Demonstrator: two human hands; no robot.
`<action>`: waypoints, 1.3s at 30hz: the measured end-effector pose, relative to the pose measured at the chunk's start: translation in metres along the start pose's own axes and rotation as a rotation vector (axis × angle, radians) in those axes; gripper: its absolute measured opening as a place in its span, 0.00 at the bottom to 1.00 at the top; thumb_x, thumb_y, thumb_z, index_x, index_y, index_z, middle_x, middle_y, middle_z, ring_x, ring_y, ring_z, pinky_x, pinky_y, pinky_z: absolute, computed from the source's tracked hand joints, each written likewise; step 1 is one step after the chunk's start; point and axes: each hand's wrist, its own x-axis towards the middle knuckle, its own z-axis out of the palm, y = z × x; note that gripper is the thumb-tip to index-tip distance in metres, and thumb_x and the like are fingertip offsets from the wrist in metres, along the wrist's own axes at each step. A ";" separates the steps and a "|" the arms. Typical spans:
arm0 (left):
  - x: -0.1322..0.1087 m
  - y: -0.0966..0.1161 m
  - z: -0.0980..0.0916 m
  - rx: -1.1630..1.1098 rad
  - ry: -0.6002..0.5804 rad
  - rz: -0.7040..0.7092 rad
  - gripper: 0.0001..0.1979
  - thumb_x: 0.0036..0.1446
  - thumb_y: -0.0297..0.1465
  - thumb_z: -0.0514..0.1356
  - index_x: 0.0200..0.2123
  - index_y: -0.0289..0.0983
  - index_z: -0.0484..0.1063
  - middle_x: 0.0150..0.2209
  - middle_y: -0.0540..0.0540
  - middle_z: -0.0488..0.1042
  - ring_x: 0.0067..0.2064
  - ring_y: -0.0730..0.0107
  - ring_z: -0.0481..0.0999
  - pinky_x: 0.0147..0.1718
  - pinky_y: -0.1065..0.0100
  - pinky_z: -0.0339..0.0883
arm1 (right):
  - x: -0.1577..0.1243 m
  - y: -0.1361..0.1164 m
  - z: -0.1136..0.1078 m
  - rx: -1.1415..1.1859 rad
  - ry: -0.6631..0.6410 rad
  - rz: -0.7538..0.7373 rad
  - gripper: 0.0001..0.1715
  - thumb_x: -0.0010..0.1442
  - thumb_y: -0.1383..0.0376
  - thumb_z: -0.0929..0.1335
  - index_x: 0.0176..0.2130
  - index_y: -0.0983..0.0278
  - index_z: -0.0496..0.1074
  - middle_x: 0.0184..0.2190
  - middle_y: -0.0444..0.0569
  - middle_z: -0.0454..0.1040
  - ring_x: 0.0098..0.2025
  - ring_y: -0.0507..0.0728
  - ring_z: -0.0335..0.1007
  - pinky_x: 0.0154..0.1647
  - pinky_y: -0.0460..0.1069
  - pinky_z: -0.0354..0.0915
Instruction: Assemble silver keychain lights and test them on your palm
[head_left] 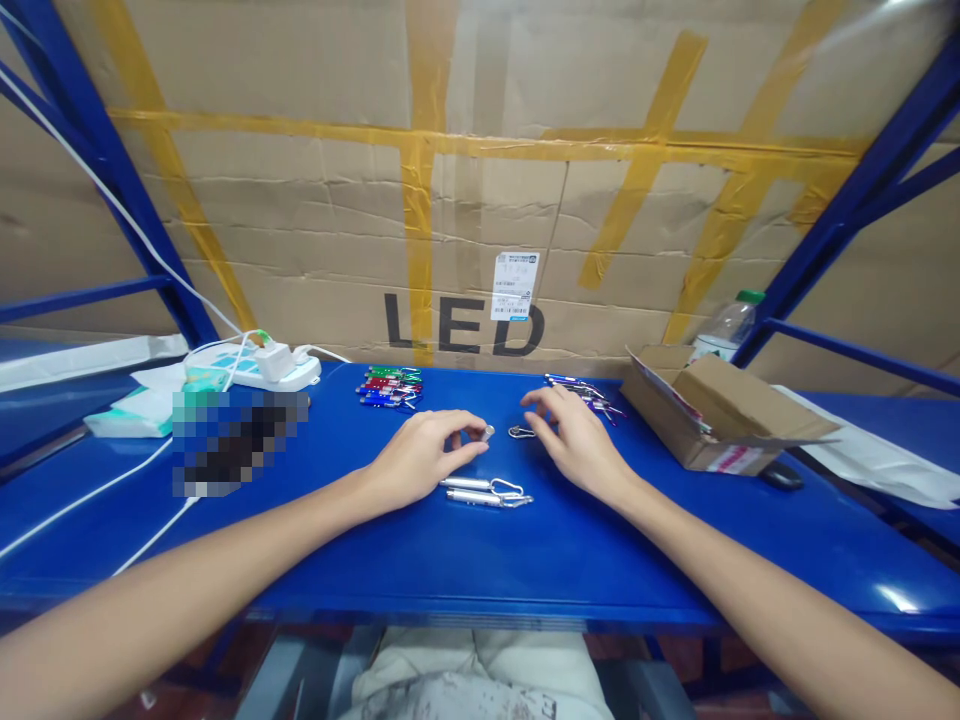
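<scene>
My left hand (pixel 424 455) is closed, thumb and fingers pinching a silver keychain flashlight (pixel 488 433); only its round end shows past the fingertips. My right hand (pixel 574 437) hovers just to the right with its fingers curved and apart. Beside its thumb is a small metal carabiner clip (pixel 520 432); whether it joins the piece in my left hand I cannot tell. Two silver keychain flashlights (pixel 476 496) with carabiners lie side by side just below my hands. Behind my left hand rest several green, red and blue flashlights (pixel 390 385). More coloured ones (pixel 574 382) lie partly hidden behind my right hand.
An open cardboard box (pixel 720 410) stands at the right, with a dark computer mouse (pixel 780 475) beside it and a green-capped bottle (pixel 731 325) behind. To the left are a white power strip (pixel 289 375), cables, a tissue pack (pixel 135 412) and a blurred-out dark object (pixel 244 445). Taped cardboard (pixel 337 240) closes the back.
</scene>
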 end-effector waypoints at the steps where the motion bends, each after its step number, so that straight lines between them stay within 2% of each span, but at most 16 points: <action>1: 0.000 0.000 0.000 0.001 0.006 -0.003 0.08 0.70 0.34 0.65 0.47 0.38 0.80 0.43 0.46 0.85 0.36 0.68 0.80 0.37 0.69 0.71 | 0.000 0.007 0.002 -0.070 -0.054 0.012 0.07 0.74 0.65 0.66 0.49 0.60 0.74 0.43 0.53 0.74 0.47 0.65 0.71 0.52 0.60 0.67; 4: 0.000 0.001 -0.001 0.003 0.012 0.005 0.08 0.70 0.33 0.64 0.49 0.38 0.80 0.44 0.46 0.83 0.36 0.68 0.79 0.39 0.67 0.71 | -0.001 0.020 0.006 -0.146 -0.160 0.000 0.10 0.73 0.65 0.67 0.53 0.61 0.74 0.48 0.56 0.74 0.51 0.66 0.71 0.54 0.60 0.68; 7: 0.000 0.002 -0.002 0.017 0.007 0.012 0.08 0.71 0.33 0.64 0.50 0.38 0.80 0.43 0.47 0.82 0.37 0.68 0.79 0.41 0.66 0.71 | -0.002 0.017 0.008 -0.150 -0.206 -0.070 0.12 0.76 0.66 0.65 0.56 0.60 0.74 0.51 0.56 0.74 0.51 0.64 0.71 0.55 0.59 0.68; 13: 0.000 0.002 -0.002 0.030 -0.016 0.028 0.09 0.72 0.33 0.63 0.51 0.39 0.80 0.44 0.47 0.82 0.39 0.67 0.79 0.43 0.65 0.70 | -0.001 0.006 0.004 -0.185 -0.256 -0.055 0.07 0.74 0.71 0.66 0.43 0.61 0.72 0.43 0.51 0.77 0.44 0.62 0.69 0.48 0.56 0.66; 19: -0.001 0.004 -0.003 0.050 -0.042 0.055 0.09 0.72 0.33 0.63 0.52 0.40 0.80 0.44 0.48 0.82 0.40 0.66 0.79 0.44 0.64 0.69 | -0.003 0.010 0.005 -0.181 -0.253 -0.012 0.04 0.74 0.70 0.67 0.44 0.61 0.69 0.44 0.52 0.77 0.44 0.62 0.70 0.48 0.55 0.65; 23: -0.001 0.004 -0.003 0.066 -0.040 0.068 0.10 0.73 0.34 0.62 0.52 0.40 0.80 0.43 0.47 0.81 0.41 0.65 0.77 0.45 0.63 0.69 | -0.003 0.009 0.004 -0.186 -0.267 0.027 0.07 0.74 0.69 0.67 0.40 0.60 0.67 0.41 0.52 0.76 0.43 0.63 0.69 0.46 0.55 0.63; 26: -0.002 0.002 -0.002 0.080 -0.037 0.081 0.11 0.73 0.35 0.61 0.53 0.41 0.80 0.41 0.47 0.79 0.41 0.65 0.76 0.43 0.64 0.69 | -0.001 0.002 0.001 -0.056 -0.200 0.036 0.08 0.75 0.67 0.65 0.39 0.59 0.66 0.38 0.49 0.76 0.41 0.61 0.69 0.44 0.54 0.63; 28: -0.002 0.002 -0.002 0.088 -0.037 0.089 0.11 0.74 0.35 0.61 0.54 0.40 0.80 0.40 0.47 0.79 0.41 0.64 0.76 0.43 0.64 0.69 | -0.001 -0.007 -0.001 0.125 -0.143 0.026 0.08 0.76 0.65 0.64 0.40 0.59 0.66 0.38 0.47 0.75 0.39 0.59 0.69 0.43 0.52 0.63; 31: -0.002 0.002 -0.001 0.090 -0.026 0.105 0.11 0.73 0.35 0.62 0.53 0.40 0.80 0.39 0.47 0.77 0.41 0.65 0.75 0.42 0.65 0.69 | -0.002 -0.020 -0.003 0.359 -0.124 -0.003 0.08 0.76 0.62 0.64 0.41 0.59 0.68 0.37 0.45 0.74 0.37 0.56 0.69 0.41 0.50 0.63; 39: -0.003 0.000 -0.002 0.076 -0.025 0.145 0.10 0.75 0.35 0.60 0.52 0.39 0.79 0.39 0.47 0.76 0.41 0.65 0.75 0.42 0.65 0.68 | -0.005 -0.028 -0.004 0.433 -0.133 -0.053 0.04 0.75 0.63 0.66 0.45 0.60 0.71 0.39 0.46 0.76 0.39 0.55 0.71 0.42 0.50 0.65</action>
